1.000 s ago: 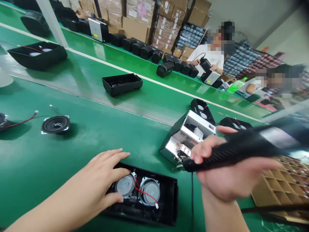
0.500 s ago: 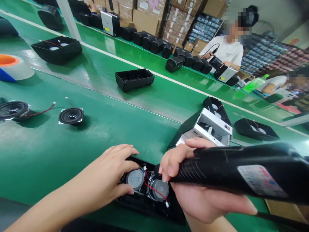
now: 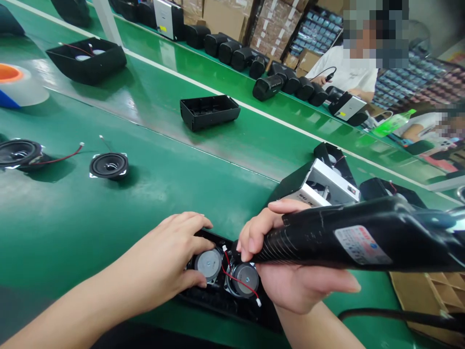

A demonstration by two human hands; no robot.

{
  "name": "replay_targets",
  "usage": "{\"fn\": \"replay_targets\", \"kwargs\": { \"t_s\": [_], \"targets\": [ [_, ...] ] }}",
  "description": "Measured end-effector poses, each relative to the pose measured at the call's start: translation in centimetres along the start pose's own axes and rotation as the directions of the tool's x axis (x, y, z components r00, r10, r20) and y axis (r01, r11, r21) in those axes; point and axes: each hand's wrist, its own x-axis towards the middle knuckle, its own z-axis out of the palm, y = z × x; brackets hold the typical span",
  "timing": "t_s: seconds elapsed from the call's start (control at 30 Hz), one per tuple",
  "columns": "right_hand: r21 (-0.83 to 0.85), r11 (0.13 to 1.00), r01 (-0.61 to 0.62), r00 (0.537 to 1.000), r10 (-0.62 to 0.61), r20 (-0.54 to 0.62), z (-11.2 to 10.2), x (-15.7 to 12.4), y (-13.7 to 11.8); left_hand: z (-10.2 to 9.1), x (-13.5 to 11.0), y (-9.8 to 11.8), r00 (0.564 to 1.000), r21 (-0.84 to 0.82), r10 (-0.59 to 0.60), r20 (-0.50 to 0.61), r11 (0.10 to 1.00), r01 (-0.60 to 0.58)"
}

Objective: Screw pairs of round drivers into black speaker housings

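Observation:
A black speaker housing (image 3: 232,306) lies at the bottom centre, with two round speaker drivers seated in it, magnets up. My left hand (image 3: 178,257) curves around the left driver (image 3: 208,264), thumb and forefinger at its sides, the other fingers over the housing's far edge. Over the right driver (image 3: 245,280) runs a red wire (image 3: 240,280) with white plugs. My right hand (image 3: 286,271) is wrapped around a black electric screwdriver (image 3: 327,237), tilted with its front end at the right driver's upper edge. My fingers hide the tip.
Two loose speaker drivers (image 3: 109,166) (image 3: 20,154) lie on the left of the green table. A tape roll (image 3: 29,92) and black shells (image 3: 210,112) stand farther back. A white-and-black box (image 3: 319,182) is beyond my right hand. A cable (image 3: 395,315) and cardboard (image 3: 417,291) are at lower right. A co-worker (image 3: 348,68) sits opposite.
The screwdriver's rear end has swung slightly upward in view, uncovering more of the cable and cardboard. My left hand stays at the left driver. The whole view has shifted a little.

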Motion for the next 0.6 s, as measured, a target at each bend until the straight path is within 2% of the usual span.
{"fn": "replay_targets", "kwargs": {
  "t_s": [0.2, 0.6],
  "targets": [
    [-0.01, 0.999, 0.042, 0.998, -0.042, 0.041, -0.28, -0.45, 0.03, -0.11, 0.1, 0.1, 1.0, -0.007, 0.007, -0.012, 1.0, -0.007],
    [-0.002, 0.999, 0.034, 0.998, -0.034, 0.048, -0.23, -0.22, 0.04, -0.24, 0.02, 0.29, 1.0, -0.023, -0.021, -0.002, 1.0, 0.021]
  ]
}}
